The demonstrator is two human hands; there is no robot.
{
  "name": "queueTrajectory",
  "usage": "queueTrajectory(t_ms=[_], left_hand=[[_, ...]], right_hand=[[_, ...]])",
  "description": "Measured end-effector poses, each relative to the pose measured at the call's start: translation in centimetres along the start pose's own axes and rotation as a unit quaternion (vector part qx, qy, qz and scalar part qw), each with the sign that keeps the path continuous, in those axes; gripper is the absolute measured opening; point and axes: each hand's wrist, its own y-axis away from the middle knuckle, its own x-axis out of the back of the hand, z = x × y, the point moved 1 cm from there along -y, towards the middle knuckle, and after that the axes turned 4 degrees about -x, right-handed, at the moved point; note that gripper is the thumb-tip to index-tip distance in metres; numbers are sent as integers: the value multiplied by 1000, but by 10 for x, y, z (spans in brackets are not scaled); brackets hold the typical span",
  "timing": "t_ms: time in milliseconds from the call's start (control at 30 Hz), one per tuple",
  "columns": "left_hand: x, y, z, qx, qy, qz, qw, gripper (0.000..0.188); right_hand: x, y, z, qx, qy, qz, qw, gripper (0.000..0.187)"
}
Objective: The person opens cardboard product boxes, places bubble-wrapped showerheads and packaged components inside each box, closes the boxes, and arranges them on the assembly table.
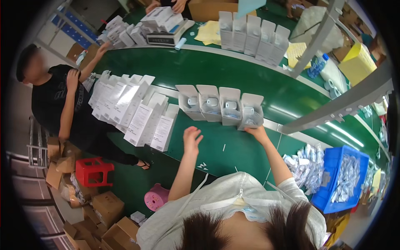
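A row of several open white boxes (189, 109) stands along the far edge of the green worktable (208, 146), lids raised, each with a white and pale blue item in a clear bag inside. My right hand (257, 132) is closed on the lower corner of the rightmost open box (258, 109); some of its fingers are hidden. Over the table, in front of the row's left end, my left hand (191, 139) is raised with nothing in it, its fingers loosely bent and apart. Left of it, many white boxes (139, 121) stand packed together.
A blue bin (320, 193) of bagged items stands at right, beside a bag pile (306, 164). Beyond the row runs a green conveyor (187, 68). A person in black (58, 91) stands at left, near a red stool (93, 171). A metal post (333, 106) slants at right.
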Motion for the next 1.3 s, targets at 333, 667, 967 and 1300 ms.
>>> queueTrajectory(t_ms=[333, 667, 967, 1300], left_hand=[[-30, 44, 9, -1, -51, -39, 998, 22], [-1, 23, 108, -476, -309, 88, 818, 33], [31, 57, 225, -581, -380, 188, 695, 34], [99, 140, 112, -263, -678, 21, 687, 36]], right_hand=[[-34, -21, -5, 59, 46, 23, 997, 75], [-43, -18, -19, 62, 19, 20, 998, 84], [-59, 66, 11, 73, 67, 267, 958, 52], [-109, 100, -17, 345, 403, -121, 839, 40]])
